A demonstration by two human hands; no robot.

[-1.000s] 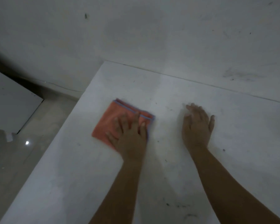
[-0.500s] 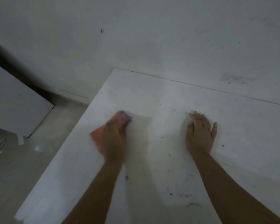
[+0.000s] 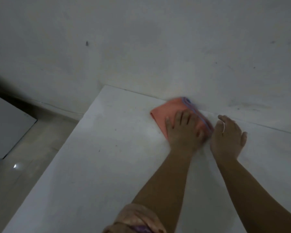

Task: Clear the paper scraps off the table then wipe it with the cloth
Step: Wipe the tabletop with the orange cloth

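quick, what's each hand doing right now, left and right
Left hand: open, fingers flat, pressing the orange cloth onto the table.
Right hand: open, holding nothing, flat on the table beside the cloth.

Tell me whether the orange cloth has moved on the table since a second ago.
Yes. The orange cloth, pressed under the left hand, has slid away from the table's left edge toward the back wall, close beside the right hand.

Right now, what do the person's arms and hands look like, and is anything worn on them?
Both forearms are bare. The left arm has a pale pinkish sleeve pushed up near the elbow, with a purple patch at the frame's bottom edge. No gloves on the left hand or right hand; no jewellery discernible.
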